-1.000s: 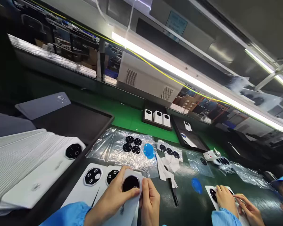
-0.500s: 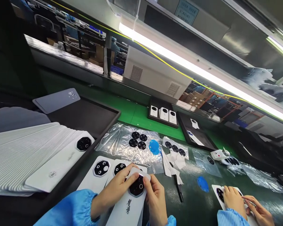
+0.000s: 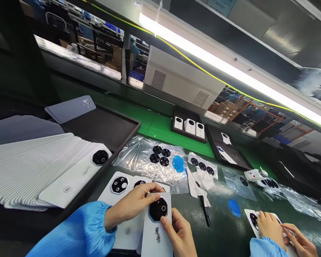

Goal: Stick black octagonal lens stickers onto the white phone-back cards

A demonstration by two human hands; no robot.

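My left hand's (image 3: 135, 202) grip is closed at the top edge of a white panel (image 3: 152, 235), thumb across it and fingers beyond. My right hand (image 3: 180, 233) has its grip closed on the panel's right side, thumb pressed beside the lower rim of the black octagonal plate (image 3: 157, 210). The panel sits at the bottom centre of my feed, overlapping more white panels (image 3: 109, 194) on the green tabletop (image 3: 188, 214); whether it rests on them, I can't tell. Beyond lies a clear plastic sheet (image 3: 135, 153) carrying four loose black plates (image 3: 155, 158) and a blue disc (image 3: 178, 163). To my right are crumpled white strips (image 3: 193, 185) and a slim black tool (image 3: 206, 214); farther right, a co-worker's hands (image 3: 270, 226) are on another panel. At left, fanned white panels (image 3: 42, 171) fill part of a black tray (image 3: 113, 126).
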